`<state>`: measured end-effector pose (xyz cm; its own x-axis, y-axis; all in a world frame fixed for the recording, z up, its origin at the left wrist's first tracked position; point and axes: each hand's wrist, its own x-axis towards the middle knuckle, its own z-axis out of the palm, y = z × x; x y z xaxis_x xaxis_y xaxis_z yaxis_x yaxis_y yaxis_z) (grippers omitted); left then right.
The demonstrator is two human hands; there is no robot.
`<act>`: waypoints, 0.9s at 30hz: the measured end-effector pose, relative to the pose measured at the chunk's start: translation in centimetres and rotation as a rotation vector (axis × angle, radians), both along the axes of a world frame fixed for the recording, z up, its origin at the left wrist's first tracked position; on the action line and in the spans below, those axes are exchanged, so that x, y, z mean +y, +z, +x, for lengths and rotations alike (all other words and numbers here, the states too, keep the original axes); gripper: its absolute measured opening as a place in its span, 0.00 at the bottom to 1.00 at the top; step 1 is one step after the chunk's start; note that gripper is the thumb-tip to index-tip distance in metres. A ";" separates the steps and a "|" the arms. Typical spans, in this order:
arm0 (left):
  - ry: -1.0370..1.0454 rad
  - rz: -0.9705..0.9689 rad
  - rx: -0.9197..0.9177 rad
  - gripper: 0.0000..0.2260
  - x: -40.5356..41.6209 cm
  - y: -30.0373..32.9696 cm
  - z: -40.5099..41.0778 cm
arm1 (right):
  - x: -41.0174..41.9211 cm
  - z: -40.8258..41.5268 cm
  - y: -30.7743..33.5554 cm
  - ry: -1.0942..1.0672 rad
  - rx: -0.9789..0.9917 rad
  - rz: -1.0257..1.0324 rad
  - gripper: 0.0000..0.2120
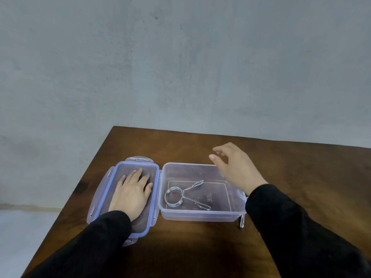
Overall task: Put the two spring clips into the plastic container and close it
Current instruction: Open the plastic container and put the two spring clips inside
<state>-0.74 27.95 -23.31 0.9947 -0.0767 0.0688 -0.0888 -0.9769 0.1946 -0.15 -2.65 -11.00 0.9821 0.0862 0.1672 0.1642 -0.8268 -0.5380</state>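
Note:
A clear plastic container stands open on the brown table. Inside it lies one metal spring clip, coil to the left and handles spread to the right. Part of a second spring clip pokes out on the table by the container's near right corner, mostly hidden by my right sleeve. The lid, clear with a blue seal and side flaps, lies upside down to the left of the container. My left hand rests flat inside the lid. My right hand hovers over the container's far right corner, fingers apart and holding nothing.
The wooden table ends at a left edge running diagonally from the far corner toward me, and at a far edge near a grey wall. Grey floor lies beyond the left edge.

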 end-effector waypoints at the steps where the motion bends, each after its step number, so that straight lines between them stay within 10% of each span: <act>1: 0.003 0.000 0.001 0.21 0.0 -0.1 0.0 | -1.5 0.0 0.1 -0.091 0.008 -0.016 0.20; 11: 0.011 0.002 0.009 0.21 -0.3 -0.1 0.1 | -10.3 -5.4 -4.4 -0.443 0.637 -0.268 0.34; 20: 0.012 0.027 0.016 0.21 -0.4 0.0 0.0 | -8.5 -7.4 -7.1 -0.474 0.645 -0.248 0.51; 27: 0.018 0.038 0.025 0.21 -0.4 -0.2 0.1 | -8.1 -6.9 -7.8 -0.540 0.591 -0.224 0.37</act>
<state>-0.65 27.55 -23.53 0.9973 -0.0611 0.0411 -0.0669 -0.9849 0.1596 -7.03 -10.74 -18.77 0.8184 -0.4521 -0.3546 -0.5438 -0.8087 -0.2240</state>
